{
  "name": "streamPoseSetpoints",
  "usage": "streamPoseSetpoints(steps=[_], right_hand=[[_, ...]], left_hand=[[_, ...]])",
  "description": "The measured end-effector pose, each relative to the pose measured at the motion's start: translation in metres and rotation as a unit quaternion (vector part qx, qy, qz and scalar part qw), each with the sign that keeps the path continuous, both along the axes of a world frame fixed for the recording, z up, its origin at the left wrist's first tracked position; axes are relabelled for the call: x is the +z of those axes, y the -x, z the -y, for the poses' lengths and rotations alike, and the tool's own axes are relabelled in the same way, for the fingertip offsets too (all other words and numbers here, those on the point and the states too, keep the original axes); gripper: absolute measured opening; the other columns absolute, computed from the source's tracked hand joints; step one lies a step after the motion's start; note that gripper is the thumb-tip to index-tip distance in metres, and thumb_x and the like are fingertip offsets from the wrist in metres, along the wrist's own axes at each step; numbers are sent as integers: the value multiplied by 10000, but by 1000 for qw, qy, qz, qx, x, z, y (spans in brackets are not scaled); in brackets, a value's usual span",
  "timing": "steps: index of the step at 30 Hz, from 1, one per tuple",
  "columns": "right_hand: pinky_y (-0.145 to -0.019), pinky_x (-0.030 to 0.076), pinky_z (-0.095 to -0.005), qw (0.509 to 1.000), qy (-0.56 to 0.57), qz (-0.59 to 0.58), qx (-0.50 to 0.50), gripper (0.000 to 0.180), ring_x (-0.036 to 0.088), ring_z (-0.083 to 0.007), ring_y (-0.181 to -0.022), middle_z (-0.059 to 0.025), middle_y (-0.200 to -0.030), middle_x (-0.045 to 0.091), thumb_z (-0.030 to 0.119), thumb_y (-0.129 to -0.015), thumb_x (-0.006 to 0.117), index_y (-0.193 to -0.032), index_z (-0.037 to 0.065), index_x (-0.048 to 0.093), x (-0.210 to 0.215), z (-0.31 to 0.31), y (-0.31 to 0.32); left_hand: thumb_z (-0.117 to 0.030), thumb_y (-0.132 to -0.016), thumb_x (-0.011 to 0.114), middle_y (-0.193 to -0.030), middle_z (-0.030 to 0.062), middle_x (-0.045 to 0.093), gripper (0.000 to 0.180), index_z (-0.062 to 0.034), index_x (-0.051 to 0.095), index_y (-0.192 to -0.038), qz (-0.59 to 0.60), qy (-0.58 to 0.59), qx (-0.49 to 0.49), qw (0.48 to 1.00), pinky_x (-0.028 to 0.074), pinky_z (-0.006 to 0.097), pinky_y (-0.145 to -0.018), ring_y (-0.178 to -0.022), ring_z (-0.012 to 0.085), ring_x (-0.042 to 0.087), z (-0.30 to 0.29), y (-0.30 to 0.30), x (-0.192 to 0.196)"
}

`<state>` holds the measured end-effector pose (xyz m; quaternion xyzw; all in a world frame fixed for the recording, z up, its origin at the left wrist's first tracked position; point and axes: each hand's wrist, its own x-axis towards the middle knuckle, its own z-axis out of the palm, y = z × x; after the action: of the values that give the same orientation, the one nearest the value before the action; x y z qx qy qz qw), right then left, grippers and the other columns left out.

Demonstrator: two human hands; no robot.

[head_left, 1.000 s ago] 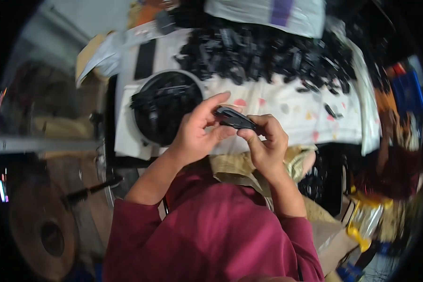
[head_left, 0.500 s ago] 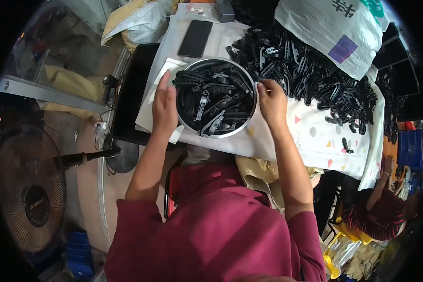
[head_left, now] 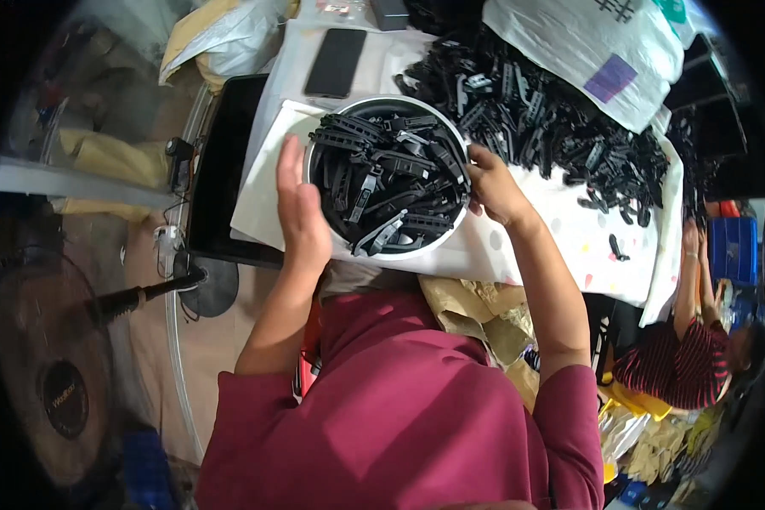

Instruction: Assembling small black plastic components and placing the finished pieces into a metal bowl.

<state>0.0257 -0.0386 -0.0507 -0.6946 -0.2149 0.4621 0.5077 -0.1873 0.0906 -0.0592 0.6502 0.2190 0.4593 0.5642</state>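
At table centre: round bowl [head_left: 388, 177] of black plastic clips between both hands. Left hand [head_left: 300, 212] flat against left rim, fingers spread, gripping nothing. Right hand [head_left: 495, 185] curled on right rim, grip pressing wall. Clip heap [head_left: 561, 119] far right.

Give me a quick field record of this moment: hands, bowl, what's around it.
left hand: open, palm against the bowl's left side
right hand: on the bowl's right rim
bowl: round, full of black plastic parts
under bowl: white sheet on the table
loose pile: more black parts, beyond the bowl to the right
phone: dark, lying flat beyond the bowl
white bag: far right, past the pile
other person: striped sleeve, lower right
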Motion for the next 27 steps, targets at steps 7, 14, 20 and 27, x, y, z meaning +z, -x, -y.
streamPoseSetpoints(steps=[7, 14, 20, 27], right_hand=[[-298, 304, -189, 981, -20, -6, -193, 141, 427, -58, -381, -30, -646, 553, 76, -860, 459, -970, 19, 528, 75, 119, 35], [-283, 305, -161, 909, -6, 111, -401, 252, 440, -41, -370, 2, -669, 560, 149, -873, 480, -1088, 26, 531, 116, 282, 91], [-243, 310, -182, 836, 112, 79, -531, 222, 434, -69, -329, -45, -663, 570, 166, -901, 427, -1033, 28, 540, 89, 350, 152], [-291, 298, -201, 842, 176, 2, -511, 175, 427, -73, -351, -20, -610, 536, 116, -859, 464, -957, 8, 561, 37, 356, 163]], left_hand=[[-243, -955, 382, -1218, 107, 487, 297, -28, 473, -1139, 38, 133, -44, 989, 394, 355, -918, -1106, 208, 471, 10, -27, 30], [-45, -793, 576, -870, 120, 602, 112, -18, 619, -892, -157, -113, -471, 860, 487, 317, -634, -767, 229, 616, 103, -107, 20], [-224, -753, 560, -871, 137, 619, 237, -36, 666, -849, -292, -536, -539, 581, 475, 441, -710, -791, 357, 590, 207, -111, -15], [-13, -742, 487, -975, 197, 491, 284, -50, 586, -1006, -262, -470, -538, 649, 468, 415, -722, -805, 350, 569, 177, -142, -20]])
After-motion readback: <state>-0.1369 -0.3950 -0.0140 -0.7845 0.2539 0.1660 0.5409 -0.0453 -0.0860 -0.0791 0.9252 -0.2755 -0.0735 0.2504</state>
